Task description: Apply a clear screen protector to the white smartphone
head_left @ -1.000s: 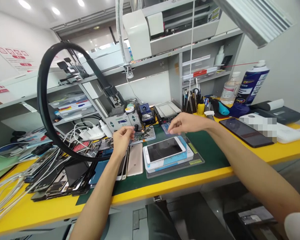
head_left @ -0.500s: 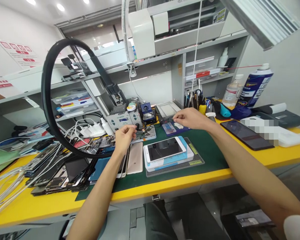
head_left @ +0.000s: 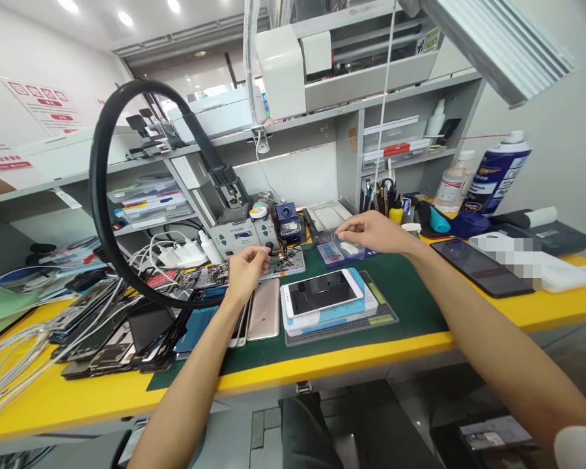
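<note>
My left hand (head_left: 247,270) is closed in a pinch above the circuit boards (head_left: 213,276) and small parts left of the mat's middle. Whatever sits between its fingertips is too small to make out. Over a purple sheet (head_left: 333,264) bearing a small clear packet and white scraps, my right hand (head_left: 374,231) also pinches its fingers together; I cannot make out what they hold. Between my forearms a white phone (head_left: 322,293), dark screen up, lies on a blue-and-white box (head_left: 370,303). Beside it is a gold phone (head_left: 264,309), back up.
A rework station (head_left: 234,238) with a looping black hose (head_left: 97,176) stands behind my left hand. Stacked phone parts (head_left: 127,335) and white cables (head_left: 14,371) cover the left. On the right are a black phone (head_left: 486,267), a spray can (head_left: 495,172) and a clear bottle (head_left: 453,182).
The view has shifted slightly. Both hands stay in nearly the same places, still pinched. The phones and box have not moved.
</note>
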Tool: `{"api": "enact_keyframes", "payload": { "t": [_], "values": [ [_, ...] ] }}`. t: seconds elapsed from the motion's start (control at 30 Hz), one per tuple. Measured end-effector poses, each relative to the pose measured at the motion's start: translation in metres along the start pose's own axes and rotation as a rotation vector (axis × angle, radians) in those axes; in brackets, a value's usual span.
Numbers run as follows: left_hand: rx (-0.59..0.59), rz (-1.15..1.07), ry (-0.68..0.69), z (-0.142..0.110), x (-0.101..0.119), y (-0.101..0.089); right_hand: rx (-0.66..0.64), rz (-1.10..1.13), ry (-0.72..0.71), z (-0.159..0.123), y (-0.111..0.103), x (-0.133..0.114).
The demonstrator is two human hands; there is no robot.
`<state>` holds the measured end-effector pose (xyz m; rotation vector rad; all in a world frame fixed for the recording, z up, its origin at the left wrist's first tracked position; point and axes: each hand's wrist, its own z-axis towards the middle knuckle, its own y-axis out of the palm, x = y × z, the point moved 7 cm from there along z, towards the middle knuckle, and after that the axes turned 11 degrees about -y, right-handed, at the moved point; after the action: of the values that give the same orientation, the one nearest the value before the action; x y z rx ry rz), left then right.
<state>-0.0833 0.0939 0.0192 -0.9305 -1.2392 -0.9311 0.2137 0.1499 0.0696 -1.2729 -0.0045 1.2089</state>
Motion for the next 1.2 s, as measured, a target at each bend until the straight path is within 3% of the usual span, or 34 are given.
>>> {"api": "enact_keyframes", "payload": {
  "t": [0.13, 0.2, 0.3, 0.4, 0.47, 0.57, 0.63, 0.67, 0.73, 0.83, 0.93, 1.03, 1.1, 1.2],
  "values": [
    [-0.006, 0.001, 0.005, 0.000, -0.002, 0.001, -0.293, 0.274, -0.032, -0.009, 0.017, -0.016],
    [-0.010, 0.004, 0.010, 0.001, -0.003, 0.001, -0.344, 0.189, -0.055, -0.009, 0.025, -0.017],
    [-0.021, 0.010, 0.017, 0.002, -0.003, 0.002, -0.049, -0.030, -0.033, 0.001, 0.014, -0.004],
    [-0.023, 0.013, 0.022, 0.002, -0.003, 0.002, 0.080, -0.058, -0.014, 0.002, 0.003, 0.004],
    [-0.022, 0.015, 0.026, 0.002, -0.002, 0.002, 0.031, 0.029, -0.018, 0.000, 0.002, 0.001],
    [-0.030, 0.019, 0.033, 0.001, -0.002, 0.003, -0.269, 0.286, -0.036, -0.008, 0.021, -0.013],
    [-0.038, 0.025, 0.035, 0.000, -0.002, 0.004, -0.400, 0.294, -0.052, -0.011, 0.034, -0.018],
    [-0.043, 0.029, 0.035, 0.000, -0.003, 0.005, -0.383, 0.223, -0.056, -0.010, 0.037, -0.017],
    [-0.049, 0.036, 0.037, 0.000, -0.003, 0.005, -0.178, 0.057, -0.047, -0.001, 0.030, -0.010],
    [-0.059, 0.043, 0.045, -0.001, -0.003, 0.006, -0.001, -0.004, -0.021, 0.003, 0.020, -0.003],
    [-0.064, 0.049, 0.057, -0.001, -0.002, 0.008, -0.039, 0.087, -0.023, 0.000, 0.016, -0.008],
    [-0.068, 0.053, 0.068, -0.002, -0.001, 0.009, -0.246, 0.317, -0.029, -0.008, 0.029, -0.020],
    [-0.071, 0.057, 0.074, -0.003, -0.001, 0.011, -0.331, 0.302, -0.044, -0.010, 0.040, -0.024],
    [-0.080, 0.066, 0.081, -0.002, -0.002, 0.012, -0.179, 0.062, -0.052, -0.003, 0.039, -0.018]
  ]
}}
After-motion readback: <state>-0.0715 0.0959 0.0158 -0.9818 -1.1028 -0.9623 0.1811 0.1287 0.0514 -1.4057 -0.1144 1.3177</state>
